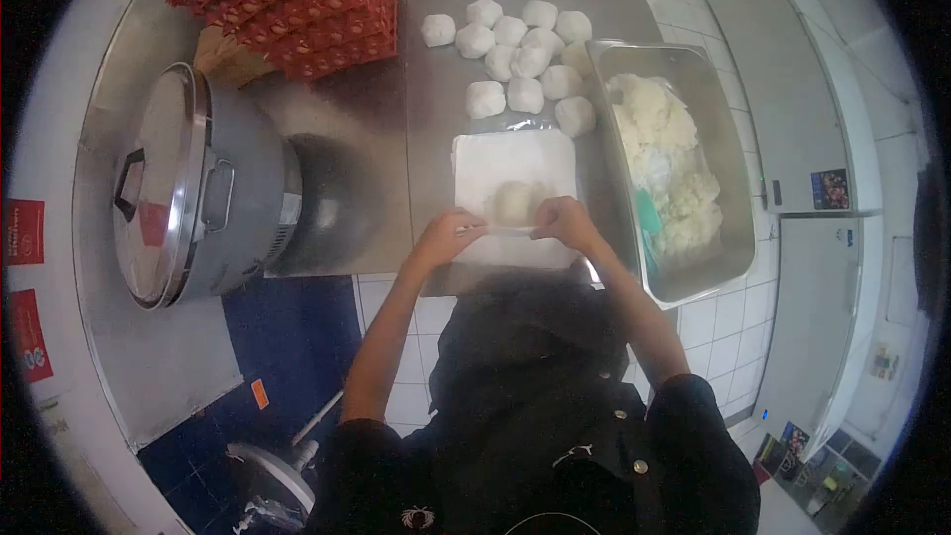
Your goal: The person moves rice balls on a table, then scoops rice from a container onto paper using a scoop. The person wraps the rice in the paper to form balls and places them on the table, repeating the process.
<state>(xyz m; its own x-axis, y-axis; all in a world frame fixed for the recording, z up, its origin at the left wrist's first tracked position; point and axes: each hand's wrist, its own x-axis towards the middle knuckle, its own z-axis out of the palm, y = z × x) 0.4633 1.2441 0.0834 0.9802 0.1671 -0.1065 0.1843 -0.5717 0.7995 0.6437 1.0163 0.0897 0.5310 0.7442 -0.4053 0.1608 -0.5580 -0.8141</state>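
A mound of white rice [517,204] rests on a stack of white paper sheets [495,159] on the metal table. My left hand [453,236] pinches the near edge of the top sheet on the left. On the right, my right hand [568,223] pinches the same edge, just beside the rice. Between my hands the edge is lifted slightly in front of the mound. Several balls wrapped in white paper [530,61] sit beyond the stack.
At the right, a deep metal pan [733,228] holds loose rice [659,124] and a green utensil [649,218]. Stacked red egg trays [327,15] stand at the far left. A large lidded cooker [238,178] is nearer on the left, beside the metal table [431,159].
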